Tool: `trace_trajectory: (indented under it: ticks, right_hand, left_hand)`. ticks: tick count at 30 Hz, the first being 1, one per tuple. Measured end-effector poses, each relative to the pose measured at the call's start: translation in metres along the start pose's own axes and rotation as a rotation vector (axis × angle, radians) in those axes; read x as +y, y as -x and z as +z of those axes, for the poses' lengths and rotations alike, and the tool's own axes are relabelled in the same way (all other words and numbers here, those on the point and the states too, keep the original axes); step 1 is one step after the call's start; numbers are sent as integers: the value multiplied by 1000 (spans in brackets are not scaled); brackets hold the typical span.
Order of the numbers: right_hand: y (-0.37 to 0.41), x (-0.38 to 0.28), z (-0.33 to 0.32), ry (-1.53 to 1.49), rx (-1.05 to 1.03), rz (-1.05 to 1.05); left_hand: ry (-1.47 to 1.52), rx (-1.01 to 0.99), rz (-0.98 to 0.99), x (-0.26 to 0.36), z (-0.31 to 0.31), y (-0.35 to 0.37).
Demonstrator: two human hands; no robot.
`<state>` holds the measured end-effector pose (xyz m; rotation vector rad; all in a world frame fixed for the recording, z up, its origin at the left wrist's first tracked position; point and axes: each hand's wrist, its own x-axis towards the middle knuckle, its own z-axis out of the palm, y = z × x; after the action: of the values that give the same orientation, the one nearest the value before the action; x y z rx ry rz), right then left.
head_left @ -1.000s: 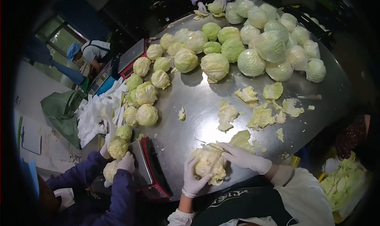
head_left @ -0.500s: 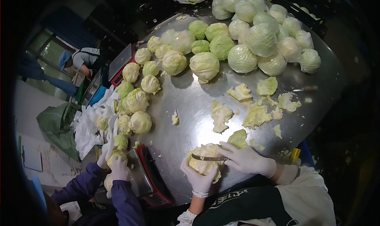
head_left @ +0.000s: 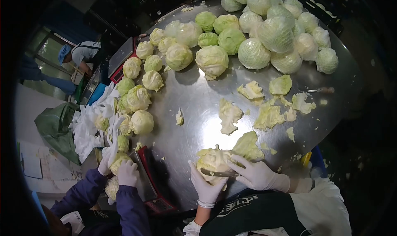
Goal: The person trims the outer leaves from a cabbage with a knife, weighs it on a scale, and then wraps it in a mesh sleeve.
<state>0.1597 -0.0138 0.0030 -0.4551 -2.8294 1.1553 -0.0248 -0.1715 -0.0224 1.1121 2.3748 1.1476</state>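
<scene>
**Knife (head_left: 217, 173) blade now lower across the cabbage (head_left: 215, 158)**

The left hand (head_left: 206, 189) clamps the cabbage's near-left side between fingers and thumb. The cabbage sits between both hands, above the table (head_left: 190, 145). The right hand (head_left: 260, 177), closed on the knife's hidden handle, is at its right; a leaf (head_left: 248, 146) lies just beyond.

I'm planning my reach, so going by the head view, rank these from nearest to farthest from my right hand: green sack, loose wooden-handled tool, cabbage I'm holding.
1. Cabbage: right by your right hand, on its left side.
2. Loose wooden-handled tool: farther up the table, to the right.
3. Green sack: far left, beyond the table.
</scene>
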Motion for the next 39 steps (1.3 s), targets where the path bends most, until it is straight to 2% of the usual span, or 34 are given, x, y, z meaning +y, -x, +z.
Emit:
trace_trajectory:
  ticks: [9,11,16,18,20,25,27,28,29,30,32,33,35,36,38,39]
  right_hand:
    - [7,-1,11,-11,152,67]
    - [5,2,14,38,250,15]
    - [-7,-5,6,128,237,90]
    - [-10,-5,7,134,229,125]
    - [-16,-1,10,246,344,86]
    - [-29,1,12,244,333,130]
    - [-37,8,3,239,339,131]
    - [-47,19,-10,124,290,259]
    - [-56,29,-20,5,242,384]
    - [-60,44,-25,3,253,388]
    - [-59,81,-25,-136,273,328]
    - [-56,90,-22,-128,279,325]
    - [-56,104,-10,-213,313,486]
    - [-56,118,-7,-218,311,472]
    - [-55,141,-3,-346,538,642]
    - [-54,130,-12,-351,535,630]
  left_hand:
    - [67,7,1,-2,6,-8]
    - [61,-3,-5,1,6,-10]
    - [81,-6,-43,9,8,-12]
    - [-45,23,-14,19,11,-10]
    - [-71,31,-21,23,13,-10]
    - [-124,80,-26,33,22,-8]
    - [-179,85,39,38,24,-5]
    - [-177,82,42,42,26,-1]
    - [-279,57,181,47,27,2]
    - [-380,32,326,49,27,2]
    - [-340,12,281,37,18,0]
    - [-183,-38,239,23,11,0]
    - [232,-118,81,-13,3,8]
    - [222,-106,81,-31,-3,14]
    - [411,-161,21,-54,-19,29]
    - [614,-132,-86,-37,-21,32]
